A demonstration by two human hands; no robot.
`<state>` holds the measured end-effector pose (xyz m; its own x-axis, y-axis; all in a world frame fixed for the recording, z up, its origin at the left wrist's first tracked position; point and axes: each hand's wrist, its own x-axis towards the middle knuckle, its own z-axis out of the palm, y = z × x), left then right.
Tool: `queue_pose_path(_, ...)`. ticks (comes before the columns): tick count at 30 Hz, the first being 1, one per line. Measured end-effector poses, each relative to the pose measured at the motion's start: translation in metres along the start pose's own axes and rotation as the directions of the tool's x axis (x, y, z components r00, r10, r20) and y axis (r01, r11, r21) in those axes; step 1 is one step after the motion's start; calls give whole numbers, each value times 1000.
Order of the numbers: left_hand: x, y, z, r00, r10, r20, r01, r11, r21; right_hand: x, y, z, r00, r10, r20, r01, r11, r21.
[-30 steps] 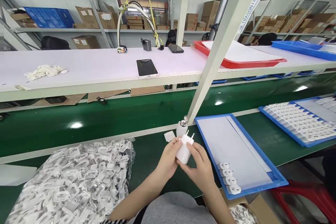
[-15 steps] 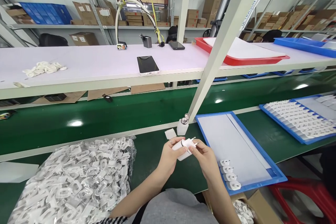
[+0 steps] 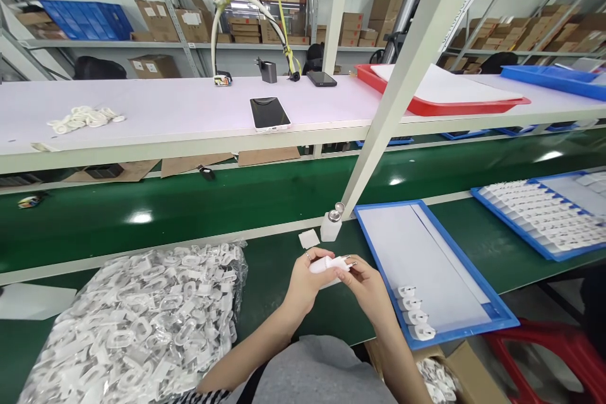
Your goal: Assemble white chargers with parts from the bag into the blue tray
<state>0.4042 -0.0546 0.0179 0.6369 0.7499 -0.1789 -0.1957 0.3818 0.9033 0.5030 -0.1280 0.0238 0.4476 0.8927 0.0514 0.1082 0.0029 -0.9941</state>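
So I've got both hands, left hand (image 3: 303, 281) and right hand (image 3: 367, 284), gripping one white charger (image 3: 329, 263); four more chargers (image 3: 411, 312) sit in the blue tray (image 3: 492, 315) on the right.

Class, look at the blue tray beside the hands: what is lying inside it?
Inside the blue tray lie a white sheet and four white plugs in a row at its near end. The sheet hides the tray floor beneath it.

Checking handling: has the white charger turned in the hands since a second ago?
Yes. The white charger now lies flat, prongs pointing right toward the blue tray; earlier they pointed up toward the small bottle.
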Motion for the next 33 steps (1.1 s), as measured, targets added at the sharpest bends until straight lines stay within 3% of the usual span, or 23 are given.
queue_pose_path(5,-1,-2,-3,999,28,46,-28,1000,5,-1,5,0,996,78,52,-81,994,71)
queue_pose_path(9,2,-9,-3,997,28,69,-27,1000,-12,-1,11,-3,966,200,166,-231,953,197)
queue_pose_path(12,15,-34,-10,997,58,56,-64,992,108,3,35,-4,951,260,166,-280,954,106)
queue_pose_path(14,27,-61,-24,991,111,70,-127,941,315,8,63,-4,951,280,133,-277,960,-43)
queue_pose_path(16,36,-91,-42,986,94,138,-155,818,553,10,96,-3,946,305,113,-264,923,-280)
queue_pose_path(18,41,-117,-62,972,-39,230,-143,680,720,8,125,0,937,331,116,-222,816,-533)
queue_pose_path(22,41,-140,-82,924,-249,290,-143,477,867,-4,153,3,907,375,190,-135,687,-714)
queue_pose_path(25,40,-133,-75,903,-331,275,-197,249,948,-4,153,0,874,410,261,-71,639,-766)
queue_pose_path(27,42,-126,-64,882,-412,229,-226,57,973,3,151,-2,849,444,286,-52,610,-791)
queue_pose_path(29,45,-121,-53,865,-473,167,-230,-78,970,12,152,-1,824,481,298,-33,567,-823)
queue_pose_path(33,50,-120,-42,838,-530,130,-237,-138,962,23,155,6,784,541,304,5,484,-875)
